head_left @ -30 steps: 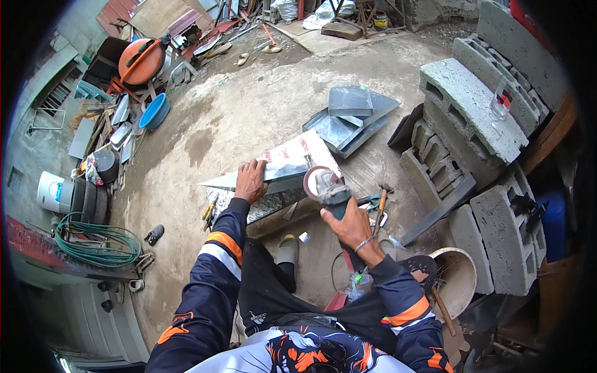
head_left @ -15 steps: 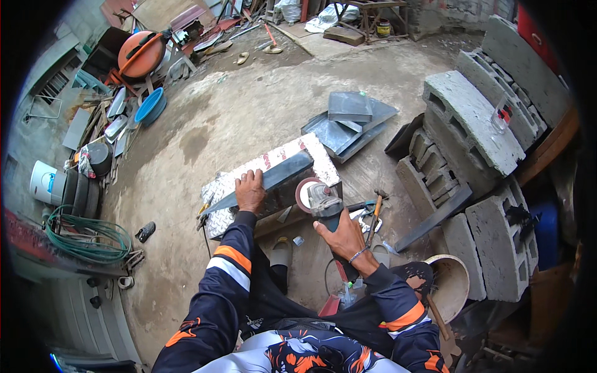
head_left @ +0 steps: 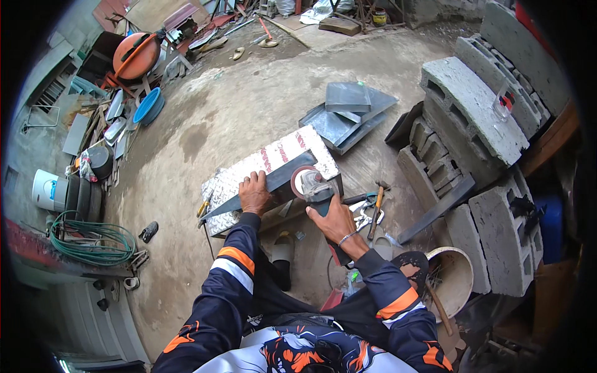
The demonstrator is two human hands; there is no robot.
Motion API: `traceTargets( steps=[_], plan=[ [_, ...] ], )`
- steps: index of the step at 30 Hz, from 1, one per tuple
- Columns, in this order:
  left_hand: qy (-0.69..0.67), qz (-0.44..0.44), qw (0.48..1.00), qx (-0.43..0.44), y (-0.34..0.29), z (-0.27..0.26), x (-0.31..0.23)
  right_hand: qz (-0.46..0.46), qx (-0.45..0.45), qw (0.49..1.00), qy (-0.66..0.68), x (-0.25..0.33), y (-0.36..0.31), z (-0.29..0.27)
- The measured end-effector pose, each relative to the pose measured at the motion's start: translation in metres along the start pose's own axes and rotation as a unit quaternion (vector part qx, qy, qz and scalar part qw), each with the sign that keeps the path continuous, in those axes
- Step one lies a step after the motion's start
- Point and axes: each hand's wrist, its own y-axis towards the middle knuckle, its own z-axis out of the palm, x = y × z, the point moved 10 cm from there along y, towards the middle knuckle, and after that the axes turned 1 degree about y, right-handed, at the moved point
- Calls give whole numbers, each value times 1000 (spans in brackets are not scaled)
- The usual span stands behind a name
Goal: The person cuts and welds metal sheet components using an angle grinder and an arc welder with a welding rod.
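My left hand (head_left: 254, 193) presses down on a long, tapered dark-grey metal piece (head_left: 287, 171), its fingers bent over the far edge. The metal lies slantwise on a low box-like block (head_left: 273, 153) with a silvery patterned top and red print. In my right hand (head_left: 340, 225) is an angle grinder (head_left: 319, 191), gripped around its body. Its round reddish-brown disc (head_left: 295, 181) is at the near edge of the metal's right end; whether they touch I cannot tell. Pliers (head_left: 204, 205) lie at the block's left end.
Bent sheet-metal pieces (head_left: 348, 115) lie beyond the block. A hammer (head_left: 377, 211) is on the floor to the right, near a round pale bucket (head_left: 463, 273). Concrete blocks (head_left: 469, 112) are stacked at right. A coiled green hose (head_left: 90, 239) and blue basin (head_left: 149, 107) are at left.
The grinder and my right hand have moved slightly away from me and left, bringing the disc closer to the metal's edge. My left hand stays on the metal. The whole view has shifted slightly.
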Motion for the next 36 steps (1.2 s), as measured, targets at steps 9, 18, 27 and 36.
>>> traceTargets(
  steps=[9, 18, 27, 36],
  plan=[
    [16, -12, 1000, 11, 0, 6, 4, -7, -8, 1000, 2, -9, 13, 6],
    [28, -7, 1000, 5, -3, 5, 0, 5, -30, 999, 15, -7, 21, -11],
    [32, -3, 999, -4, -6, 2, -2, -1, -6, 1000, -13, -5, 16, -4],
    [36, -1, 999, -25, -9, -2, -7, -18, 22, 999, -36, 4, 20, 5]
  ],
)
